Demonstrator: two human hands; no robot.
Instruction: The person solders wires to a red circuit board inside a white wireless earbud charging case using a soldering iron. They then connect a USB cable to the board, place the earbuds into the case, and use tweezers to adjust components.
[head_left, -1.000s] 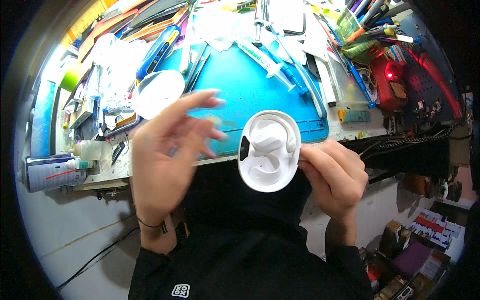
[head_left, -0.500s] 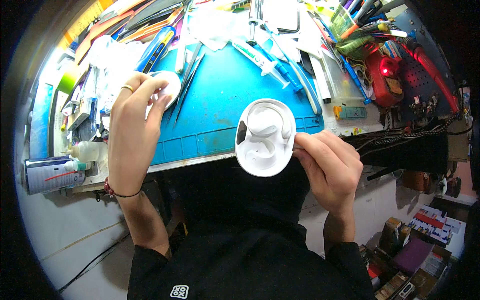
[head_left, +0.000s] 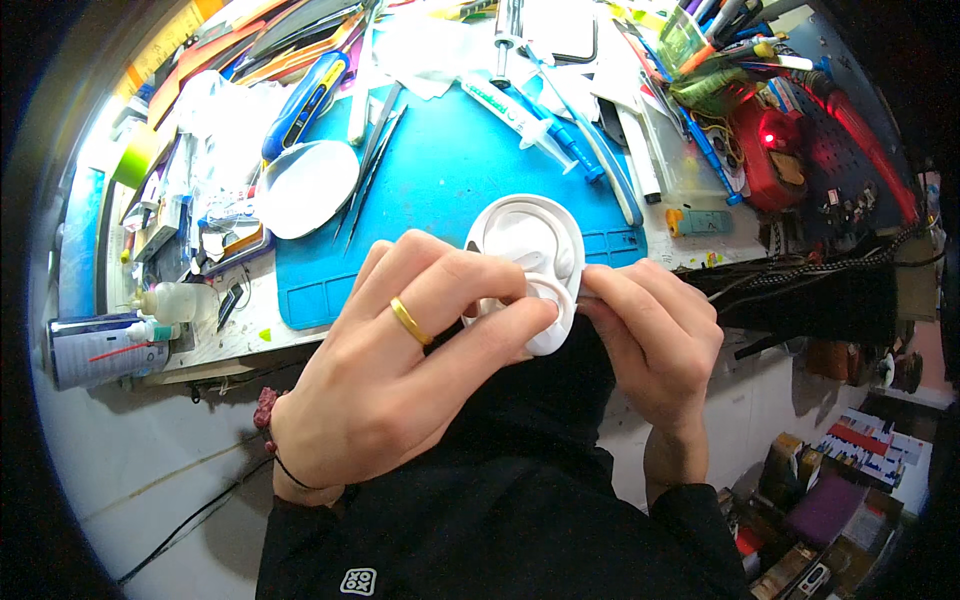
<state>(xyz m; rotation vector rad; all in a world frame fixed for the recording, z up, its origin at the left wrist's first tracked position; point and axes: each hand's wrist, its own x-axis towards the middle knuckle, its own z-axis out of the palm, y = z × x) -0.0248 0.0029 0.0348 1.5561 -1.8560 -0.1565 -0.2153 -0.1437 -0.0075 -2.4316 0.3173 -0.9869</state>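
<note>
Between my thumb and fingers, my left hand [head_left: 395, 355] pinches a white ear-hook earbud [head_left: 547, 283], mostly hidden by the fingertips. It is at the lower recess of a white oval earbud case [head_left: 572, 235]. My right hand [head_left: 655, 335] grips that case by its right edge, holding it up in front of the mat's near edge. Another white earbud [head_left: 515, 238] lies in the case's upper recess. On the mat's left side rests a white oval lid-like piece [head_left: 308, 190], apart from both hands.
Tweezers [head_left: 372, 165] lie beside the white piece on the blue mat [head_left: 430, 170]. A blue-yellow cutter [head_left: 308, 108] and a syringe [head_left: 515, 118] lie farther back. Left stand a can [head_left: 105, 352] and small bottle [head_left: 180, 302]; right, a red device [head_left: 768, 150] with a lit light.
My left hand has come from the white oval piece, rightward and nearer, to the case's lower recess. The oval piece stays on the mat. My right hand still holds the case.
</note>
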